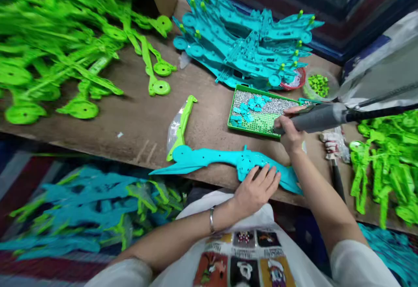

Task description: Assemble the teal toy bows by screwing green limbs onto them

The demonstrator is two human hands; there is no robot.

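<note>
My right hand is wrapped round a grey electric screwdriver, its tip end over the right part of a green perforated tray. Small silver screws and small cyan plastic pieces lie in that tray. My left hand rests on a long cyan plastic frame part at the table's front edge, its fingers stretched out and slightly apart. Just behind the frame's left end lies a lime-green plastic strip with a clear piece attached.
Lime-green parts pile up at left and more at right. Cyan frames are stacked behind the tray, near a red basket and a bowl of green pieces. A hammer lies right; finished-looking assemblies sit below left.
</note>
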